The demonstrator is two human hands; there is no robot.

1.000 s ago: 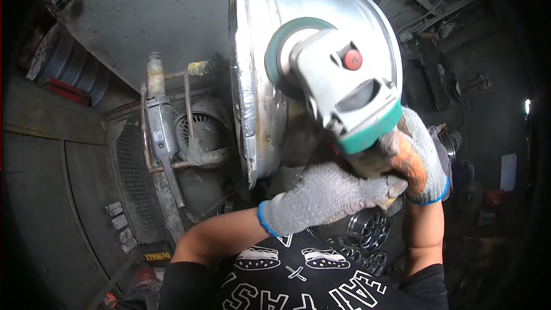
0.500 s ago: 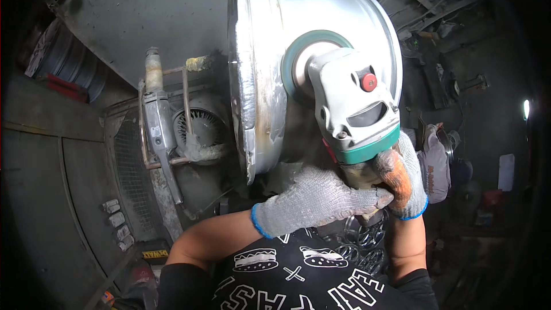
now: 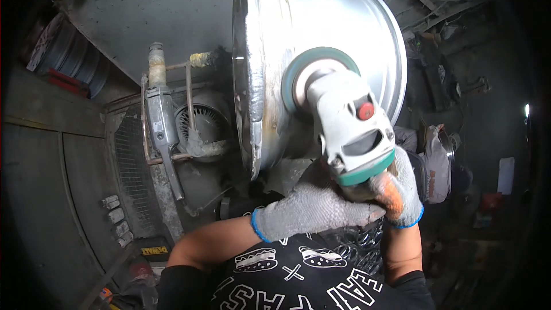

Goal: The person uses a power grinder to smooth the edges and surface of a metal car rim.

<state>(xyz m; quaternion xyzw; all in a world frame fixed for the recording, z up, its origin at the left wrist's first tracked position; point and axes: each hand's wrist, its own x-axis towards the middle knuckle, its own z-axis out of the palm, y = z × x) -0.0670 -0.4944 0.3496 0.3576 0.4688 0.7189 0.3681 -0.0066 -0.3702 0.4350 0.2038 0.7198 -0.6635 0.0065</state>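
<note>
Grinder (image 3: 344, 109), shifted lower, projects forward from the right hand (image 3: 405, 194).

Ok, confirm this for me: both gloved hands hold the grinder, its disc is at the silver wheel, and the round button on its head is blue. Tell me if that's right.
Not quite: the head view shows the button is red, not blue. The gloved left hand and right hand do hold the grinder, its disc at the silver wheel.
</note>
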